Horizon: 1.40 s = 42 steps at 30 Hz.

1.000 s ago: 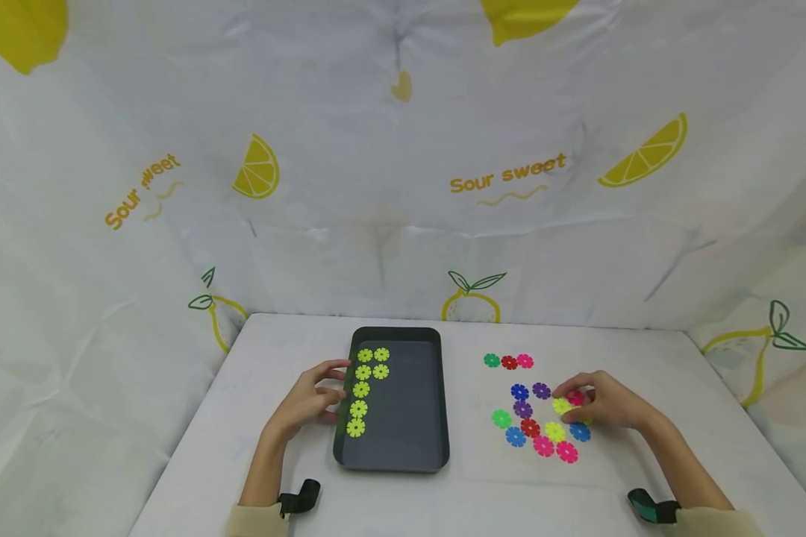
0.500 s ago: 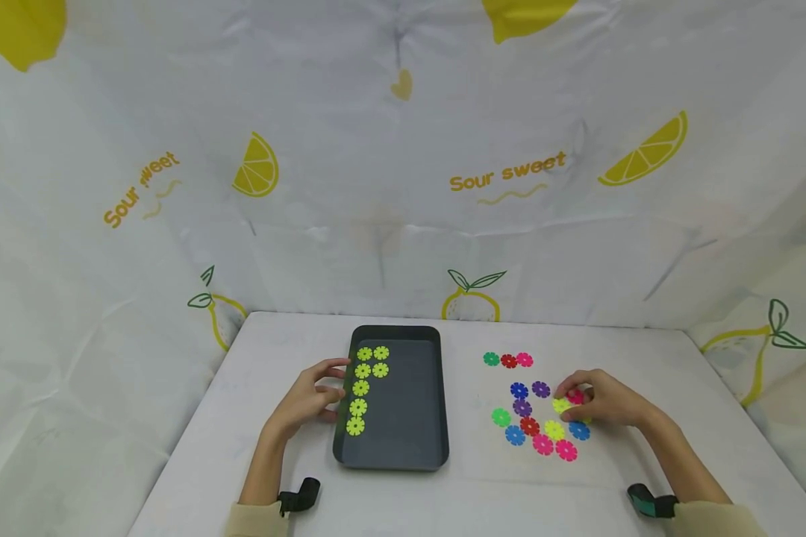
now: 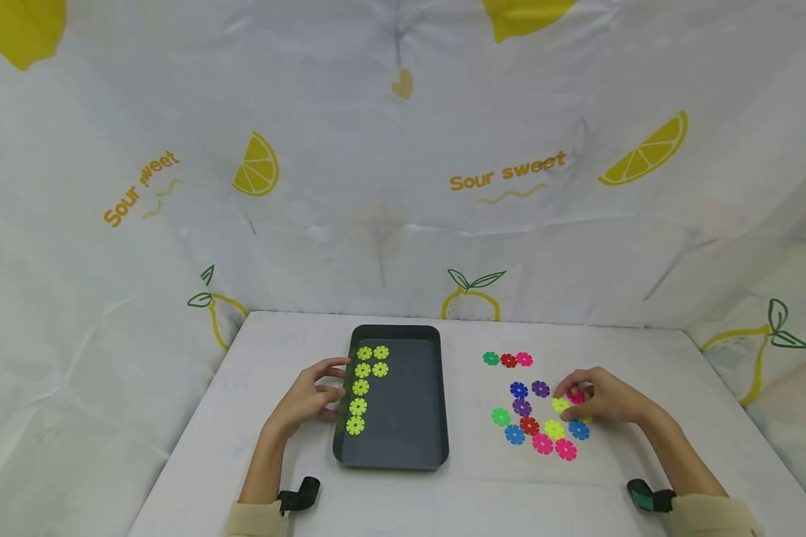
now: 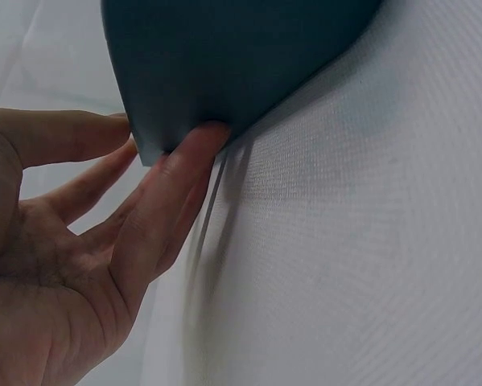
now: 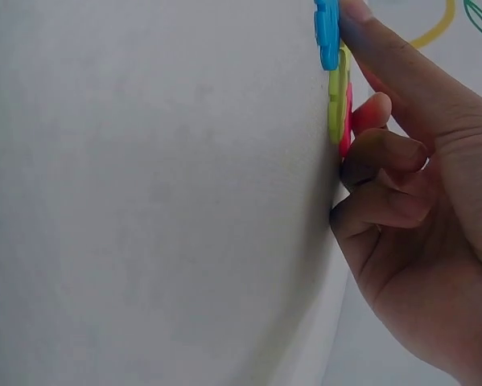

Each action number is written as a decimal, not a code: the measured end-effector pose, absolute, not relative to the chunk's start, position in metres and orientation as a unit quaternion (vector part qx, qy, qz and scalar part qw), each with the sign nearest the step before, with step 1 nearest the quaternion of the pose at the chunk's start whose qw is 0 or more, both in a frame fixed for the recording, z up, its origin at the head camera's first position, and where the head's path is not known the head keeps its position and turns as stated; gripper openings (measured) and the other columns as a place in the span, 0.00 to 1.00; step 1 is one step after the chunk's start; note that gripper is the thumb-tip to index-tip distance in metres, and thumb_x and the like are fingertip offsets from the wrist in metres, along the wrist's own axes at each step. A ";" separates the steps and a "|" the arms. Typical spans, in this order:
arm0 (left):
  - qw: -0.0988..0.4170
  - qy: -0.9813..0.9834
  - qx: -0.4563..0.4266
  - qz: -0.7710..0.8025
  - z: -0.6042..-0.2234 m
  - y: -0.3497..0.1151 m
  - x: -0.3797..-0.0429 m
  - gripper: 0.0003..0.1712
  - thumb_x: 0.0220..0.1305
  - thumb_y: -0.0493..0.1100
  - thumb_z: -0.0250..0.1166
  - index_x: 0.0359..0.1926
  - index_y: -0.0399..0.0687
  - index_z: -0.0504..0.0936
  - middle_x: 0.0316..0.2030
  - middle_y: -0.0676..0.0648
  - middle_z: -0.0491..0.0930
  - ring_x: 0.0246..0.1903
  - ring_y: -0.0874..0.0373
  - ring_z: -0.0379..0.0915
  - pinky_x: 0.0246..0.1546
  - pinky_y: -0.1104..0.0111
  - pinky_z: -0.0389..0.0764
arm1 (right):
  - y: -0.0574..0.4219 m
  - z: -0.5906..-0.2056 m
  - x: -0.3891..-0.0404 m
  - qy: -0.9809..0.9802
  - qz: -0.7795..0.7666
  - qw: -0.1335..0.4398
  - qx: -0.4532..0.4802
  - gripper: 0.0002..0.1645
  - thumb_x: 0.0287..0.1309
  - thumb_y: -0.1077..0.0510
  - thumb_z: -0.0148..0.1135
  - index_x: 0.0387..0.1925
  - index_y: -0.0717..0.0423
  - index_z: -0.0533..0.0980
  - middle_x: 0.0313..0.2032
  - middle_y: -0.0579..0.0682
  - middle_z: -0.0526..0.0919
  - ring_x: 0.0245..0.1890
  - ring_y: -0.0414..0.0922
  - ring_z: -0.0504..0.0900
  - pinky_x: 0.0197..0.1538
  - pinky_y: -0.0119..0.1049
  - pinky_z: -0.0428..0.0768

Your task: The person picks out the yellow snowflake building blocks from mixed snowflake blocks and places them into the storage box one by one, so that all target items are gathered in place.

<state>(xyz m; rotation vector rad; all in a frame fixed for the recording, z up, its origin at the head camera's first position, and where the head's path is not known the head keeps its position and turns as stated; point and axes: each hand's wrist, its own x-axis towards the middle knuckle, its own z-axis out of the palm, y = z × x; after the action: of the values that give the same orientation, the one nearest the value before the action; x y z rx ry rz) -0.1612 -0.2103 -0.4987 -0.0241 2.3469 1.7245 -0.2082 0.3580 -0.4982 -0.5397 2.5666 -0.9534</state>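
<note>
My left hand [image 3: 305, 400] touches the outer left wall of a dark grey tray [image 3: 413, 403], fingers loosely spread; the left wrist view shows its fingertips on the tray wall [image 4: 224, 56]. Along the tray's left side lie yellow flower-shaped discs [image 3: 360, 387], a column with two more beside its far end. My right hand [image 3: 607, 397] has thumb and forefinger at opposite edges of a yellow disc [image 3: 560, 405] on the table. Under that hand, a pink disc [image 3: 575, 396] and another yellow one are partly hidden. A blue disc [image 5: 328, 34] is near the thumb in the right wrist view.
Loose discs lie around the right hand, including purple [image 3: 540, 389], green [image 3: 501, 417], red [image 3: 529, 426] and pink ones [image 3: 566, 450]. A short row with a dark green disc [image 3: 491, 359] lies farther back. A lemon-print curtain [image 3: 349, 224] hangs behind the white table [image 3: 483, 500].
The head view has shifted very slightly. Both hands, the tray and the discs otherwise keep their places.
</note>
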 end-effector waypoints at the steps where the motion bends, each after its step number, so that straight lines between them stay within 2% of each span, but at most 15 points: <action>1: 0.114 0.801 -0.008 0.588 -0.499 -0.210 -0.161 0.37 0.67 0.33 0.67 0.77 0.55 0.75 0.66 0.36 0.77 0.46 0.50 0.86 0.37 0.58 0.92 | 0.358 -0.499 -0.209 0.905 -0.338 0.176 -0.190 0.19 0.55 0.51 0.84 0.47 0.50 0.89 0.51 0.54 0.89 0.50 0.32 0.76 0.46 0.26 0.83; 7: 0.116 0.800 -0.008 0.589 -0.499 -0.210 -0.161 0.37 0.68 0.33 0.67 0.77 0.55 0.74 0.66 0.36 0.77 0.47 0.50 0.86 0.37 0.58 0.92 | 0.359 -0.500 -0.211 0.900 -0.342 0.184 -0.197 0.18 0.55 0.51 0.84 0.46 0.49 0.88 0.50 0.52 0.88 0.51 0.35 0.77 0.47 0.26 0.84; 12: 0.115 0.800 -0.009 0.589 -0.499 -0.210 -0.161 0.38 0.67 0.33 0.67 0.77 0.54 0.74 0.66 0.36 0.77 0.46 0.50 0.86 0.37 0.58 0.92 | 0.357 -0.498 -0.210 0.895 -0.352 0.189 -0.197 0.19 0.55 0.52 0.84 0.45 0.53 0.86 0.43 0.51 0.84 0.45 0.36 0.77 0.44 0.27 0.84; 18: 0.115 0.799 -0.011 0.590 -0.501 -0.210 -0.161 0.38 0.67 0.34 0.67 0.77 0.54 0.75 0.66 0.37 0.77 0.46 0.50 0.86 0.37 0.58 0.92 | 0.352 -0.494 -0.204 0.905 -0.339 0.170 -0.190 0.20 0.53 0.52 0.86 0.43 0.51 0.83 0.47 0.50 0.86 0.52 0.41 0.80 0.48 0.25 0.86; 27: 0.116 0.799 -0.009 0.590 -0.501 -0.211 -0.161 0.38 0.67 0.34 0.67 0.77 0.55 0.75 0.66 0.37 0.77 0.46 0.50 0.86 0.36 0.58 0.92 | 0.348 -0.489 -0.196 0.915 -0.322 0.148 -0.194 0.20 0.53 0.52 0.85 0.43 0.51 0.84 0.40 0.46 0.88 0.42 0.37 0.83 0.44 0.26 0.86; 34: 0.115 0.801 -0.010 0.588 -0.500 -0.210 -0.161 0.38 0.67 0.33 0.67 0.77 0.54 0.75 0.66 0.37 0.77 0.46 0.50 0.87 0.36 0.58 0.92 | 0.342 -0.478 -0.195 0.912 -0.338 0.151 -0.176 0.21 0.56 0.53 0.84 0.47 0.56 0.84 0.40 0.50 0.90 0.41 0.40 0.87 0.40 0.27 0.87; 38: 0.114 0.800 -0.010 0.589 -0.499 -0.210 -0.161 0.38 0.67 0.33 0.67 0.77 0.54 0.74 0.66 0.36 0.77 0.45 0.50 0.87 0.36 0.58 0.92 | 0.329 -0.469 -0.196 0.900 -0.370 0.134 -0.188 0.21 0.59 0.55 0.81 0.50 0.59 0.84 0.42 0.53 0.91 0.39 0.37 0.88 0.40 0.28 0.88; 42: 0.114 0.801 -0.010 0.588 -0.498 -0.210 -0.161 0.38 0.67 0.33 0.67 0.77 0.54 0.74 0.66 0.36 0.77 0.45 0.50 0.86 0.36 0.58 0.92 | 0.313 -0.462 -0.198 0.887 -0.395 0.112 -0.211 0.22 0.61 0.57 0.80 0.54 0.59 0.84 0.43 0.55 0.91 0.35 0.39 0.88 0.38 0.28 0.87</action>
<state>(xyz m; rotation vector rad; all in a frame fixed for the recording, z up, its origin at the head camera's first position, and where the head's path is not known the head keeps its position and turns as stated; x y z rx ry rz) -0.1606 -0.2098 -0.4979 -0.0304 2.3495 1.7231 -0.1981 0.3134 -0.4623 -0.6191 2.6045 -1.1599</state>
